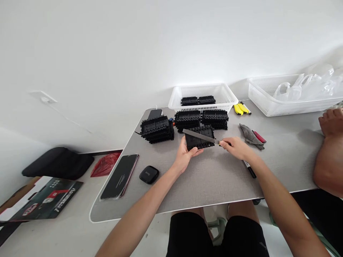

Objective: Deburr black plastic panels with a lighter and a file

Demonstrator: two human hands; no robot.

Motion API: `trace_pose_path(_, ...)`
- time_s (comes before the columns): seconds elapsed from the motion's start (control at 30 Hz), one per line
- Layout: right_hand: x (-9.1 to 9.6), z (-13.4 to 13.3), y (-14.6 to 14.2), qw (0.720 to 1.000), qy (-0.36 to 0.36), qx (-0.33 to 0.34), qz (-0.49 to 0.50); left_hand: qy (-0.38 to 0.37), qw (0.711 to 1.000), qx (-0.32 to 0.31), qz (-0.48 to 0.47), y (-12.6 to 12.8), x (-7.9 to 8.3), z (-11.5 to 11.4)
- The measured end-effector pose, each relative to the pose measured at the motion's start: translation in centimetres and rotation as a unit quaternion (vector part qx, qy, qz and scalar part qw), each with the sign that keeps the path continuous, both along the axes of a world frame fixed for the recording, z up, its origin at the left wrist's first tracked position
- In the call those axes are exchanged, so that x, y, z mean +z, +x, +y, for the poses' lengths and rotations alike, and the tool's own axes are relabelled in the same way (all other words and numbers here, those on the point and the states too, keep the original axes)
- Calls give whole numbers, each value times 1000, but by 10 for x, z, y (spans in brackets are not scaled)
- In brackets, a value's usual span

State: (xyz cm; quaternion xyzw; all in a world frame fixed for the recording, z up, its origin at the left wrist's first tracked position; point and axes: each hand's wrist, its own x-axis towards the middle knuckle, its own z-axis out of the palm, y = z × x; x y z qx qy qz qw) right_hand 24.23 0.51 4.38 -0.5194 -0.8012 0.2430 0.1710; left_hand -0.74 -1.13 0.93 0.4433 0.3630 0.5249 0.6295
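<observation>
My left hand (184, 155) grips a black plastic part (197, 142) with toothed edges, tilted up over the table. In my right hand (233, 147) is a flat metal file (199, 136), held by its handle, most of which my fingers hide. The file's blade lies across the upper face of the black part; whether it touches all along cannot be seen. Just behind stand stacks of similar black parts (187, 119), with one more stack (157, 128) to the left. Two more parts (198, 100) show inside a white basket (203, 87).
On the table (171, 192) lie a phone (120, 176), a small black case (149, 174), a grey cloth (250, 135), a red-handled tool (259, 136), a marker (249, 169) and yellow-handled tools (240, 109). A second basket (288, 107) holds plastic bags. At right rests another person's arm (329, 157).
</observation>
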Motion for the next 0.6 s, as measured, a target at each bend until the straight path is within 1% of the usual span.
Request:
trace_pose_path(0.07,-1,0,-1,1000,6,-1,-14,-1,1000,2,-3,0,0,0)
trace_pose_path(0.2,3,2,11,999,16,-33,-14,-16,1000,3,-8,-1,3,1)
trace_pose_path(0.27,4,1,14,999,19,-38,-13,-20,1000,0,-8,-1,3,0)
trace_pose_path(0.4,3,-1,1,999,34,-13,-38,-15,1000,-3,-6,1,3,0)
trace_pose_path(0.47,2,-2,-3,997,41,-14,-58,-15,1000,-3,-8,1,3,0)
trace_pose_path(0.6,5,0,11,996,48,-45,-59,-20,1000,4,-16,-1,3,1)
